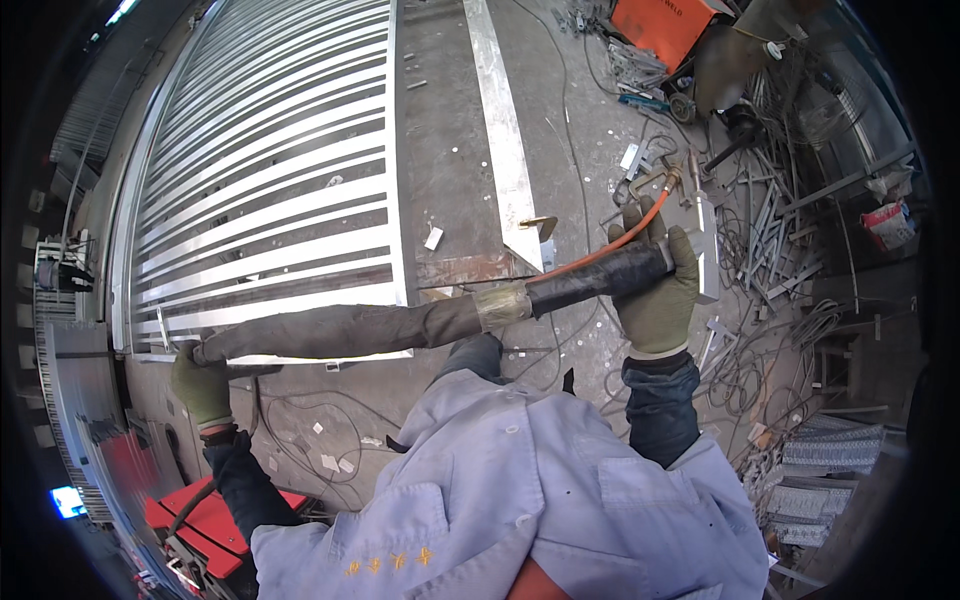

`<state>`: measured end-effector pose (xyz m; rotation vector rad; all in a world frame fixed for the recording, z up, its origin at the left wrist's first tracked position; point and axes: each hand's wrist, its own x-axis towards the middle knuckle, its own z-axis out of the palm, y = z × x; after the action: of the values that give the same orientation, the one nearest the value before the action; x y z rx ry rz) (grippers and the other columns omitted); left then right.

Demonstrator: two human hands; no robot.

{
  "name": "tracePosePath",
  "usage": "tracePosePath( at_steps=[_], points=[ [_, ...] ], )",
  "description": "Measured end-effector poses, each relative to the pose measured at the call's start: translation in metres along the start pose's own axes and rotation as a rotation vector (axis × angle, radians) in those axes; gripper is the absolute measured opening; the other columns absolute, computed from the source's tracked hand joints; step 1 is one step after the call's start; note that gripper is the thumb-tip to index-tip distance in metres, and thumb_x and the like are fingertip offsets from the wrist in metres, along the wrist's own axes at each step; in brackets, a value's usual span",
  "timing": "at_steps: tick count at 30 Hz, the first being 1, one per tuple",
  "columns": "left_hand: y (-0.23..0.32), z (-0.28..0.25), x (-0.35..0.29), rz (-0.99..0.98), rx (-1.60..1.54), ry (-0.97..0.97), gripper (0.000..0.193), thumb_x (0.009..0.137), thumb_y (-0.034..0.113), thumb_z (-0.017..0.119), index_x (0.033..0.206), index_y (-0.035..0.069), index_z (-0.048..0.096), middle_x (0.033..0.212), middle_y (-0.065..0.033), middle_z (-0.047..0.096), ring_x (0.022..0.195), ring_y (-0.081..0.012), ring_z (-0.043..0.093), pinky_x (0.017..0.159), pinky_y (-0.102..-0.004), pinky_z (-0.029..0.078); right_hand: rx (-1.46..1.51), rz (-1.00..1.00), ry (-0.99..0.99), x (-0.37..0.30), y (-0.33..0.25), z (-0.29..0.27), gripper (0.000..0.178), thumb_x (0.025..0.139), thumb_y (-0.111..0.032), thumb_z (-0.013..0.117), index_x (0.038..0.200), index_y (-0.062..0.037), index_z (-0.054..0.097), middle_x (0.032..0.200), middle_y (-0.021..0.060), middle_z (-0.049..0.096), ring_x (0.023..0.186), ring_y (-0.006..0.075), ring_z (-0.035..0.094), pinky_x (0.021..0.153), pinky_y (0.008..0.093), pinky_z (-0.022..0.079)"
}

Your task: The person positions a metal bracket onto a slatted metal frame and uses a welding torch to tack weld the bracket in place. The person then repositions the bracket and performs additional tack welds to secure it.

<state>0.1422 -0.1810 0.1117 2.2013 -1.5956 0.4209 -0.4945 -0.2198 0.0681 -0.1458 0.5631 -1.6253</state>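
My gloved left hand (203, 387) is closed round the far left part of a thick hose in a dark grey cloth sleeve (350, 331). The sleeve runs across in front of me to a band of yellowish tape (503, 307), then a black-wrapped stretch (595, 280). At its right end is a welding torch with a silvery metal body (707, 250) and a thin nozzle pointing away from me. My right hand (655, 300), also gloved, is wrapped round it beside that body. An orange hose (640, 228) curves along to the torch's front.
A large slatted metal frame (392, 150) lies ahead on the left, with a long flat metal bar (500, 140) right of it. Cables trail over the floor. Metal offcuts (765, 230) are heaped at right, an orange machine (660, 30) behind. A red case (205, 525) stands lower left.
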Motion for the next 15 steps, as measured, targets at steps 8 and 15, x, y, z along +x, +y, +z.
tracePosePath(
  at_steps=[8,15],
  points=[
    [0.054,0.125,0.136,0.051,0.011,-0.418,0.034,0.089,0.04,0.079,0.097,0.007,0.074,0.092,-0.0245,0.075,0.092,-0.0492,0.073,0.077,-0.0556,0.057,0.031,-0.111,0.142,0.08,0.029,0.01,0.057,0.105,-0.04,0.07,0.153,-0.0098,0.061,0.144,0.0126,0.068,0.13,0.0311,0.065,0.116,0.051,0.052],
    [0.15,0.248,0.104,0.343,0.036,-1.014,0.043,0.085,0.048,0.084,0.096,0.007,0.077,0.09,-0.0212,0.078,0.091,-0.0437,0.075,0.08,-0.05,0.059,0.115,-0.228,0.209,0.123,-0.001,-0.007,0.06,0.103,-0.045,0.072,0.148,-0.0083,0.062,0.143,0.0116,0.069,0.131,0.0329,0.064,0.117,0.0548,0.048]
  ],
)
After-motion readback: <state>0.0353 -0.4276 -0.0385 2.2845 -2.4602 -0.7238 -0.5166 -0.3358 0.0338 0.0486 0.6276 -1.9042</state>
